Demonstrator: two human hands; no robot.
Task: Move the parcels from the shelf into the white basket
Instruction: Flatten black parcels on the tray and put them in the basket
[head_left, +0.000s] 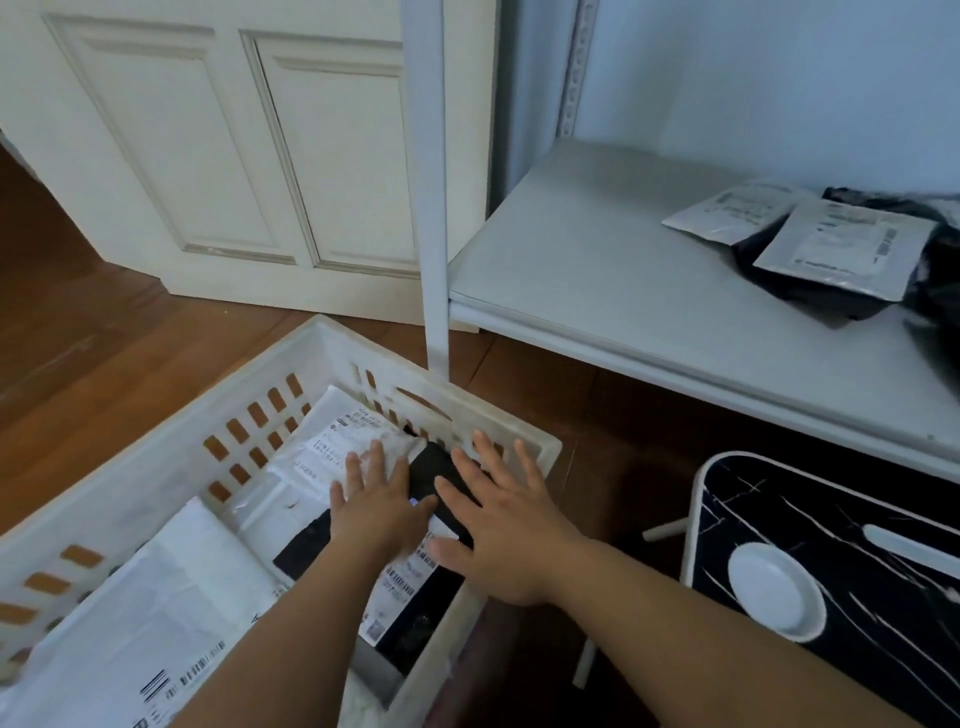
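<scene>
The scene is seen from a single head-worn wide-angle camera, aimed forward and steeply down. The basket (130, 467) on the floor (78, 338) is viewed from above at close range, with both forearms entering from the bottom edge. The shelf (597, 270) is taken in at upper right, farther off, and a door (234, 156) at upper left. Straight lines are bent near the edges by the lens.

A white panelled door (234, 156) stands on brown wooden floor (78, 338).
</scene>
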